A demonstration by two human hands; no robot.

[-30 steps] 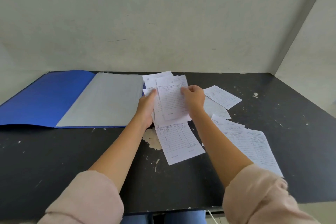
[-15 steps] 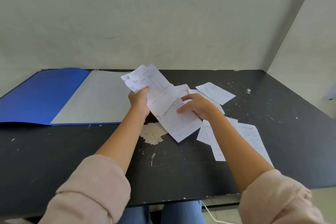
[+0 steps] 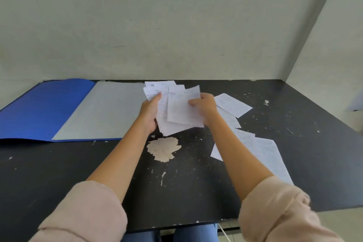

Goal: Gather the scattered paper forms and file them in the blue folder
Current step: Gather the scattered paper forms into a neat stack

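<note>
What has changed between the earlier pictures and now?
The right hand reached down, picked up the form lying in front of the person and added it to the stack of forms in the left hand; both hands now hold the stack. The blue folder stayed open; the loose forms at the right stayed on the table.

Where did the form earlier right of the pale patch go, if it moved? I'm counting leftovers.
Yes. It left the table beside the patch, lifted toward the wall into the stack in left hand and right hand.

black table (image 3: 78, 173) | blue folder (image 3: 45, 108) open, far left | loose forms (image 3: 269, 153) right | chipped patch (image 3: 163, 148) centre
</note>
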